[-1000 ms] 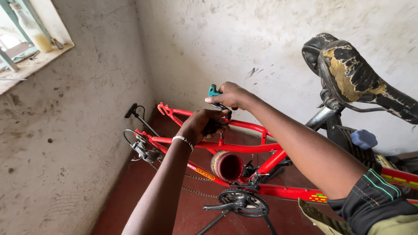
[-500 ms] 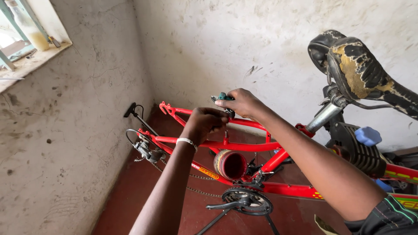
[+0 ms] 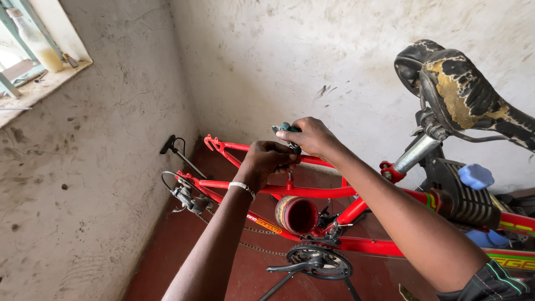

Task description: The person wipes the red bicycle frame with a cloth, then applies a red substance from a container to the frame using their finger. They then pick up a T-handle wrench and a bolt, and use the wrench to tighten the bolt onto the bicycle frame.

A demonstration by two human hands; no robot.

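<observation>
Fingers of right hand [image 3: 312, 136] pinch a small green-handled tool [image 3: 287, 128]; left hand [image 3: 267, 161] closes on the red bike frame [image 3: 312, 192] tube just below. Tool looks light, stiff; grip its handle.

Yellow lettered decal [image 3: 270, 224] on red frame tube [image 3: 312, 192] (second decal [image 3: 510, 262] far right)

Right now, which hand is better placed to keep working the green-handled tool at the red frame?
The right hand, probably: it already grips the green-handled tool above the red bicycle frame. The left hand is closed lower down, at the frame.
</observation>
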